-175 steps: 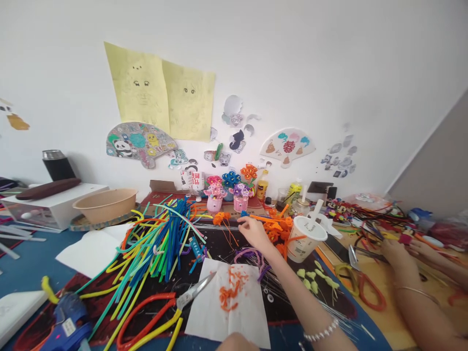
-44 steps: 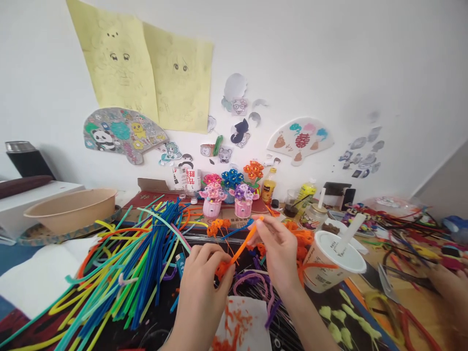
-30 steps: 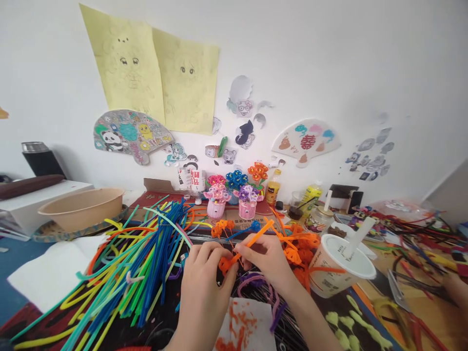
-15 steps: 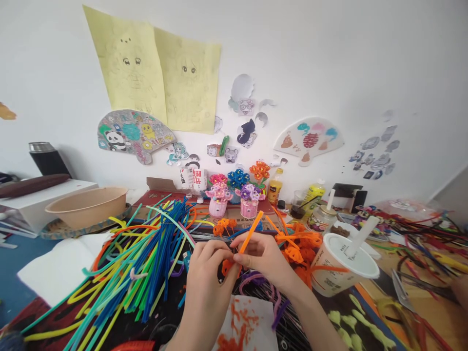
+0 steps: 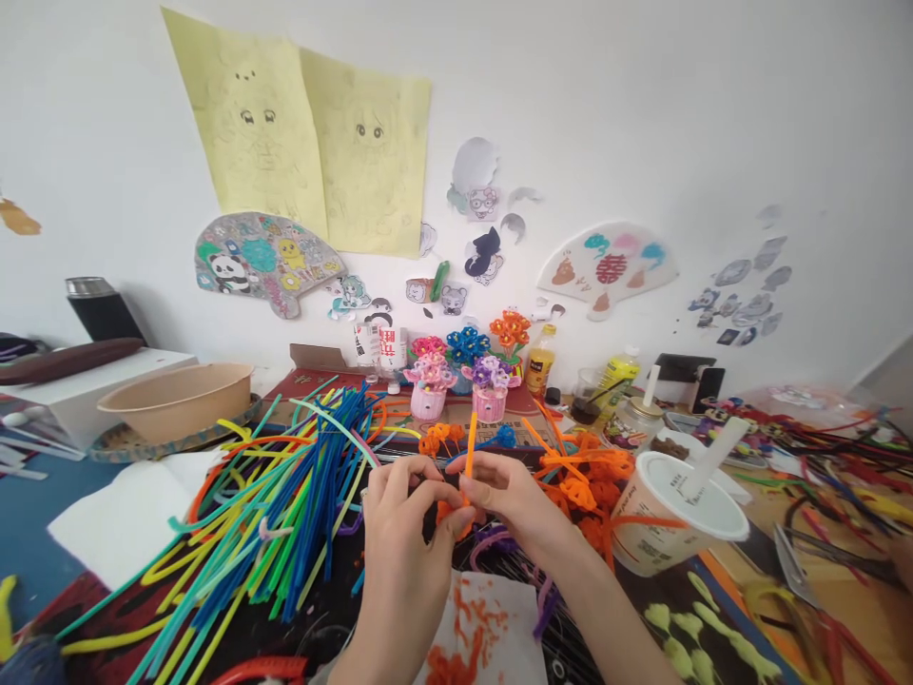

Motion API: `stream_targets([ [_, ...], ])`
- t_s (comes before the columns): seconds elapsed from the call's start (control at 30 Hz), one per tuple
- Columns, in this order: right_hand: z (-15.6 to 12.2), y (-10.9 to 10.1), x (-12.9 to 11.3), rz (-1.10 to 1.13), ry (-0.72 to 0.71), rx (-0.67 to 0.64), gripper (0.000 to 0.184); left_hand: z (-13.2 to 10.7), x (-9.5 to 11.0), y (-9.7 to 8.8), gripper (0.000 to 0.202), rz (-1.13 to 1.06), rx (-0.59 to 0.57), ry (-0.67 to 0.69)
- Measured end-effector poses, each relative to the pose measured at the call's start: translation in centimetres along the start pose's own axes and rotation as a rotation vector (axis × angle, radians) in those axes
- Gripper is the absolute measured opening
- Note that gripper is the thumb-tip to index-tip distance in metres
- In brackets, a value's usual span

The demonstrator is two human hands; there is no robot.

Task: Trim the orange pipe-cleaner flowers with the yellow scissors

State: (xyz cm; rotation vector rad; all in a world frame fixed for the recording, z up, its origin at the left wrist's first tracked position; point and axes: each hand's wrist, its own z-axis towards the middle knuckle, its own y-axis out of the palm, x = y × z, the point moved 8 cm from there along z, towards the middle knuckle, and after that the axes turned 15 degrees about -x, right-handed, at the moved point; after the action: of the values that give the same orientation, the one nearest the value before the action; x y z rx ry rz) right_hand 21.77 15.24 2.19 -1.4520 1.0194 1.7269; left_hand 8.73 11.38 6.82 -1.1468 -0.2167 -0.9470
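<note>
At the left edge of the table [image 5: 35, 514] a tan bowl [image 5: 178, 400] sits on a patterned tray, with a white sheet [image 5: 121, 518] lying in front of it. Next comes a loose pile of pipe cleaners [image 5: 285, 495], blue, green and yellow, fanned out toward the near edge.

At the middle of the table the left hand [image 5: 403, 542] has its fingers [image 5: 399, 476] pinched together on the coiled lower end of an orange pipe cleaner [image 5: 470, 447]. The free end of it stands nearly upright above both hands. The right hand [image 5: 517, 499] touches the left, its fingers [image 5: 479, 490] clamped on the same orange pipe cleaner right at the coil.

Below the hands, by the near edge, lies a white tissue [image 5: 517, 637] strewn with orange scraps. Behind the hands, toward the far edge, stand two pink pots [image 5: 428, 401] of small flowers.

To the right, a heap of orange flowers [image 5: 585, 476] lies against a paper cup [image 5: 663, 538] with a white straw through its lid.
</note>
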Motion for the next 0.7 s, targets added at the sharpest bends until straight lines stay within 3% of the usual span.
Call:
stream_targets([
  [0.27, 0.0, 1.0, 0.6, 0.084, 0.042, -0.028, 0.033, 0.0, 0.4, -0.8, 0.012, -0.071, 0.065, -0.004],
  [0.57, 0.1, 3.6, 0.6, 0.164, -0.017, -0.276, 0.042, 0.2, -1.7, -1.6, 0.017, -0.199, 0.069, -0.116],
  [0.7, 0.2, 3.5, 0.4, 0.115, -0.038, -0.268, 0.041, 0.2, -2.1, -1.7, 0.021, -0.209, 0.070, -0.127],
])
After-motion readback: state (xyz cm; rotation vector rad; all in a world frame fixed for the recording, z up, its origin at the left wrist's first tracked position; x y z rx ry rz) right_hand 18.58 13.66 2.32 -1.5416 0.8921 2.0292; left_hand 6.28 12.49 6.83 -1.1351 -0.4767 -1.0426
